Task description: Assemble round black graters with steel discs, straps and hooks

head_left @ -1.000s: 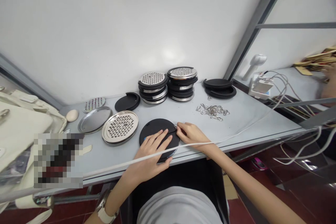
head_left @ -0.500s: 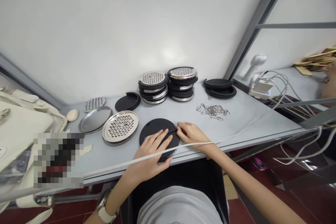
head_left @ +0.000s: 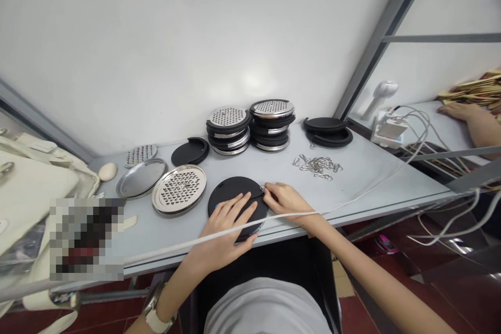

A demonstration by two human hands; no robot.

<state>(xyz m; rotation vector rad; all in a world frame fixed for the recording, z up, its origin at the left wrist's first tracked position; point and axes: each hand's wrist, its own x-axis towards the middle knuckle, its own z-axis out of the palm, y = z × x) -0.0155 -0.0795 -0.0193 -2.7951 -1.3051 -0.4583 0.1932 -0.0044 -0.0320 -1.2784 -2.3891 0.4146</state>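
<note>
A round black disc lies on the grey table near its front edge. My left hand rests on top of it, fingers spread. At the disc's right rim, the fingertips of my right hand pinch a small metal hook. A pile of similar metal hooks lies further right. Left of the disc are a round metal grater plate, a plain metal plate and a black holder. A white cable crosses in front of both hands.
Two stacks of black-rimmed graters stand by the wall. Black holders sit at the back right. A bag is at the left, near a white egg-shaped object. Beyond the frame post, another person's hand rests near wooden pieces.
Another person's hand and forearm have come further into view at the right, by the wooden pieces. My hands and the disc look almost unmoved.
</note>
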